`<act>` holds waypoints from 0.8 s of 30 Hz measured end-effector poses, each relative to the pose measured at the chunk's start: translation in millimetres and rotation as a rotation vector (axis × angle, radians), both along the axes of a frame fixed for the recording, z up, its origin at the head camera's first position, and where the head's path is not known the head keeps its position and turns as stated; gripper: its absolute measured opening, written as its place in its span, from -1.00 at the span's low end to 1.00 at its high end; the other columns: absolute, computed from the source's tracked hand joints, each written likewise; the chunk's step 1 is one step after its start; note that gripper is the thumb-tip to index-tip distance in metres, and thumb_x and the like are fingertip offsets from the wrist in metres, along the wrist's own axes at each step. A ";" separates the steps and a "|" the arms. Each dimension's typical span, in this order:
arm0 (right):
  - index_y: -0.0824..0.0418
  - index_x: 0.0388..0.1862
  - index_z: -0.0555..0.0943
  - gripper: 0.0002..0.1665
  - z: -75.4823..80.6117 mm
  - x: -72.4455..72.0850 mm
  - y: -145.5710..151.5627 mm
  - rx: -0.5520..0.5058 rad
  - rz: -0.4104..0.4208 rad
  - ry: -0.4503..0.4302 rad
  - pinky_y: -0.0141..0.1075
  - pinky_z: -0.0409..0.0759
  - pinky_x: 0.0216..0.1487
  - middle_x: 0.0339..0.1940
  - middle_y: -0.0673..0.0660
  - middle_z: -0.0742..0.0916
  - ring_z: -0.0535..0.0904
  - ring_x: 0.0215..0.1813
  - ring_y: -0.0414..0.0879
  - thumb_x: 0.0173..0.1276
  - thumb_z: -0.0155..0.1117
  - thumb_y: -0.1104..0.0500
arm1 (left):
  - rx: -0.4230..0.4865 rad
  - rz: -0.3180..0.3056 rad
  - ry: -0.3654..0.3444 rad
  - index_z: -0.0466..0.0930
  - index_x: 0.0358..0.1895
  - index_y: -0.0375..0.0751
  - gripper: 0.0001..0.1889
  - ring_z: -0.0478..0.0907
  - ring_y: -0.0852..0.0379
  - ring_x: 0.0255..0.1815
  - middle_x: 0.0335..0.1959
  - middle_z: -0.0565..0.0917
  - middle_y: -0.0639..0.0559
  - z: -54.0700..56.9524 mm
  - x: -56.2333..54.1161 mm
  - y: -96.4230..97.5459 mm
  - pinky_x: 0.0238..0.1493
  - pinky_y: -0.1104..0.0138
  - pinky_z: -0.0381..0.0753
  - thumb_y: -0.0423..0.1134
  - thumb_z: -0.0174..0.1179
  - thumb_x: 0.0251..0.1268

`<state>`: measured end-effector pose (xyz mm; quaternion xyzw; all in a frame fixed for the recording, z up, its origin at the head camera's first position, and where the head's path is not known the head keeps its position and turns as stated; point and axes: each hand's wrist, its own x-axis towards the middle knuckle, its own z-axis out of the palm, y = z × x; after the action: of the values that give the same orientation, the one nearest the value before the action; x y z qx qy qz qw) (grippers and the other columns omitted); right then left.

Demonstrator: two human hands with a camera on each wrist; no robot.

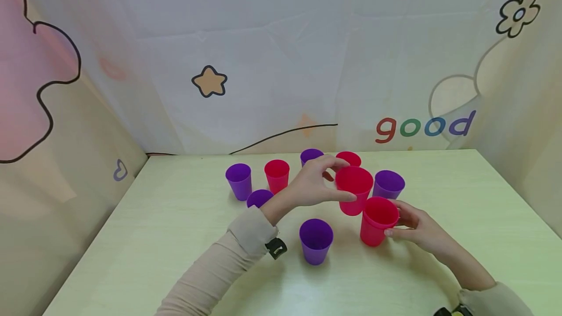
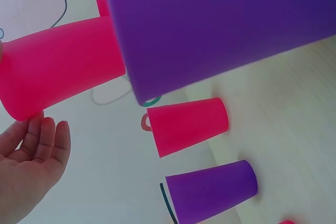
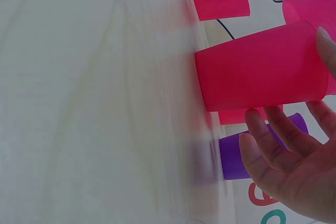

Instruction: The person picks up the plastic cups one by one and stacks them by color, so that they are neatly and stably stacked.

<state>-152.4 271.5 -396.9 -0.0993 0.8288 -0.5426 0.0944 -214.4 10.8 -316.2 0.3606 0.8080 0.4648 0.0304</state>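
My left hand point(image 1: 318, 182) grips a red cup point(image 1: 354, 191) between thumb and fingers near its rim, holding it raised above the table. In the left wrist view, that hand's fingers point(image 2: 44, 140) touch the cup's rim end. My right hand point(image 1: 417, 228) holds another red cup point(image 1: 373, 233), upright and lower, thumb on the near side and fingers behind. A second rim line near its top suggests a cup nested inside. The two held cups look close together; whether they touch I cannot tell. Nearest to both hands is a purple cup point(image 1: 388, 184), just behind.
One purple cup point(image 1: 316, 243) stands in front, left of the right hand. Behind the left forearm are purple cups point(image 1: 240, 182) and a red cup point(image 1: 277, 175), with another purple cup point(image 1: 311, 154) and a red cup point(image 1: 349, 157) farther back. A printed curtain point(image 1: 272, 87) backs the table point(image 1: 131, 257).
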 end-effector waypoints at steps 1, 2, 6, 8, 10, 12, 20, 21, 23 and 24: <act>0.35 0.35 0.15 -0.12 -0.1 0.0 0.0 0.000 0.000 -0.001 -0.15 0.55 -0.11 0.15 0.38 0.45 0.48 0.04 0.15 0.13 0.34 0.15 | -0.002 -0.002 0.005 0.48 0.07 -0.18 -0.40 0.41 0.29 -0.14 -0.16 0.51 0.17 0.7 0.5 0.5 -0.20 0.50 0.48 -0.15 0.44 -0.15; 0.34 0.35 0.15 -0.12 -0.2 0.0 0.0 -0.001 0.000 -0.001 -0.14 0.55 -0.11 0.15 0.38 0.45 0.48 0.03 0.15 0.13 0.34 0.15 | -0.004 -0.002 0.008 0.48 0.07 -0.18 -0.40 0.41 0.29 -0.15 -0.18 0.51 0.16 1.3 1.0 0.8 -0.20 0.50 0.48 -0.15 0.44 -0.15; 0.34 0.35 0.15 -0.12 0.0 0.2 0.0 0.003 0.001 0.004 -0.12 0.54 -0.09 0.14 0.37 0.46 0.48 0.03 0.16 0.13 0.34 0.15 | -0.013 -0.006 0.018 0.48 0.07 -0.18 -0.40 0.41 0.27 -0.16 -0.22 0.51 0.16 4.0 2.3 2.2 -0.21 0.50 0.48 -0.15 0.44 -0.15; 0.34 0.35 0.15 -0.13 0.2 0.3 0.0 0.005 0.002 0.008 -0.11 0.53 -0.09 0.14 0.37 0.46 0.48 0.03 0.16 0.13 0.34 0.15 | -0.015 -0.013 0.026 0.48 0.08 -0.18 -0.40 0.41 0.27 -0.16 -0.23 0.50 0.16 5.8 2.8 2.7 -0.22 0.50 0.48 -0.14 0.44 -0.15; 0.34 0.34 0.15 -0.13 0.2 0.4 0.2 0.004 0.005 0.012 -0.11 0.53 -0.09 0.14 0.37 0.46 0.48 0.03 0.16 0.13 0.34 0.15 | -0.013 -0.021 0.038 0.48 0.08 -0.18 -0.40 0.40 0.26 -0.16 -0.23 0.50 0.16 7.6 2.7 3.3 -0.21 0.49 0.48 -0.15 0.43 -0.14; 0.35 0.34 0.16 -0.14 0.0 0.5 0.6 0.001 0.010 0.016 -0.14 0.54 -0.10 0.14 0.37 0.46 0.48 0.03 0.16 0.13 0.34 0.16 | -0.014 -0.023 0.050 0.48 0.07 -0.19 -0.40 0.40 0.27 -0.16 -0.23 0.50 0.17 9.3 2.4 3.9 -0.21 0.49 0.48 -0.14 0.43 -0.14; 0.36 0.34 0.15 -0.16 -0.4 0.5 1.6 -0.013 0.019 0.016 -0.18 0.53 -0.12 0.13 0.38 0.46 0.48 0.02 0.15 0.16 0.31 0.17 | -0.015 -0.032 0.032 0.48 0.07 -0.18 -0.40 0.42 0.28 -0.17 -0.16 0.52 0.17 13.6 2.7 7.6 -0.25 0.46 0.51 -0.13 0.43 -0.13; 0.36 0.34 0.15 -0.16 -0.3 0.6 1.6 -0.011 0.018 0.016 -0.18 0.52 -0.12 0.13 0.38 0.47 0.48 0.02 0.15 0.16 0.31 0.17 | -0.016 -0.033 0.025 0.48 0.07 -0.18 -0.40 0.43 0.28 -0.18 -0.15 0.52 0.17 14.1 3.1 8.3 -0.26 0.46 0.52 -0.13 0.43 -0.14; 0.35 0.34 0.14 -0.15 -0.2 0.7 1.5 -0.007 0.014 0.014 -0.17 0.53 -0.11 0.13 0.38 0.46 0.48 0.02 0.15 0.16 0.32 0.17 | -0.021 -0.032 0.021 0.48 0.07 -0.17 -0.40 0.43 0.27 -0.19 -0.13 0.52 0.15 15.1 3.6 9.6 -0.26 0.48 0.50 -0.12 0.43 -0.13; 0.35 0.35 0.14 -0.15 -0.1 0.8 1.4 -0.005 0.013 0.013 -0.17 0.53 -0.11 0.13 0.38 0.46 0.48 0.02 0.15 0.15 0.32 0.16 | -0.023 -0.032 0.023 0.48 0.08 -0.17 -0.40 0.43 0.27 -0.18 -0.12 0.53 0.14 15.6 4.0 10.2 -0.25 0.49 0.49 -0.12 0.43 -0.13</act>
<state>-151.6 272.9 -397.0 -0.1085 0.8273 -0.5435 0.0921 -210.5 21.0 -300.5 0.3784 0.8078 0.4507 0.0328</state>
